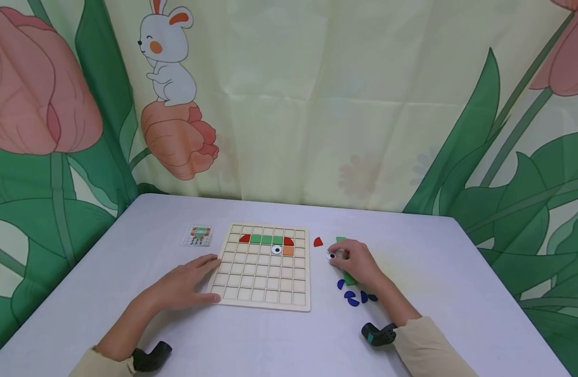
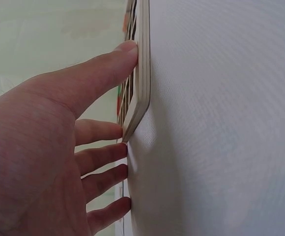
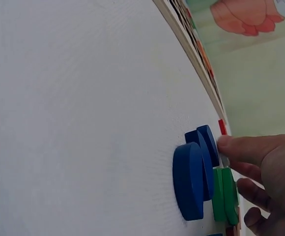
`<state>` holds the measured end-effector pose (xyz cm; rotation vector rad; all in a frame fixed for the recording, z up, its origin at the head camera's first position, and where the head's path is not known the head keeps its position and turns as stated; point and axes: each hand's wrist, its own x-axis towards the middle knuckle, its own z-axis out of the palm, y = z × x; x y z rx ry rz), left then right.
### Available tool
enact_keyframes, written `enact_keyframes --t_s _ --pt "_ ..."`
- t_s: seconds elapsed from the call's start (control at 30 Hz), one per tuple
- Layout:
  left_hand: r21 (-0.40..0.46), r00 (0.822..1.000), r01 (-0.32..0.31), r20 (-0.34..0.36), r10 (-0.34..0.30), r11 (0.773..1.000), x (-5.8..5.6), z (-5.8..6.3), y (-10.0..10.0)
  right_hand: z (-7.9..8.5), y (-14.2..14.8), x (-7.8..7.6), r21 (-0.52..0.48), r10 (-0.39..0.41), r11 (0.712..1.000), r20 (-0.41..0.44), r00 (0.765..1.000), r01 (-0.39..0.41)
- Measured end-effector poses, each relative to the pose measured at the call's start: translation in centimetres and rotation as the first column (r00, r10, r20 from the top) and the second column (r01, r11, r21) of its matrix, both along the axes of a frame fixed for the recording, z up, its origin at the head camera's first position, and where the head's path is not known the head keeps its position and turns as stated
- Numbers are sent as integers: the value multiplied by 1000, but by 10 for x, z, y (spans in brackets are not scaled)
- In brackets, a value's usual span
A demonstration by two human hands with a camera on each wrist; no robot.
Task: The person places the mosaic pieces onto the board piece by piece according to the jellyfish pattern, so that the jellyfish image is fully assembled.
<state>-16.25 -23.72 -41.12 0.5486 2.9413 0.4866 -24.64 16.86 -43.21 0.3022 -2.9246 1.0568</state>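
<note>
A wooden grid board (image 1: 259, 283) lies in the middle of the table. My left hand (image 1: 182, 285) rests at its left edge with the fingers fairly straight, and in the left wrist view the thumb (image 2: 103, 71) touches the board's rim. Near the board's top sit green squares (image 1: 266, 240) between two red rounded pieces (image 1: 288, 241). Below them are a round eye piece (image 1: 277, 250) and an orange square (image 1: 288, 251). Right of the board, my right hand (image 1: 362, 263) pinches another white eye piece (image 1: 330, 256), mostly hidden by the fingers in the right wrist view.
Loose blue half-round pieces (image 1: 350, 295), green pieces (image 1: 349, 280) and a red piece (image 1: 318, 242) lie right of the board. A small pattern card (image 1: 198, 235) lies at its upper left. A printed curtain (image 1: 279, 104) hangs behind the table.
</note>
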Motion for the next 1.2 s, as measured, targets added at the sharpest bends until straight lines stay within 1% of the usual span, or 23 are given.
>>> enact_keyframes --t_s 0.13,0.37,0.6,0.83,1.03,1.2 --pt "2 1000 6 -7 -6 1000 0 -1 -1 0 -5 0 14 -6 1000 -14 1000 6" --pt "11 1000 -3 -1 3 1000 3 2 0 1 -12 1 6 -21 1000 -12 1000 21" --pt "10 1000 -4 -2 4 1000 3 1 -1 4 -22 0 -16 28 999 -56 998 -29" --pt "9 1000 -10 1 10 1000 2 3 0 4 -40 -2 -27 44 999 -41 998 -45" --pt "8 1000 -9 -5 9 1000 1 0 -1 6 -54 -3 -64 92 993 -71 993 -97" --pt "3 1000 -10 -2 10 1000 0 -1 -1 5 -65 -5 -86 116 989 -66 991 -121"
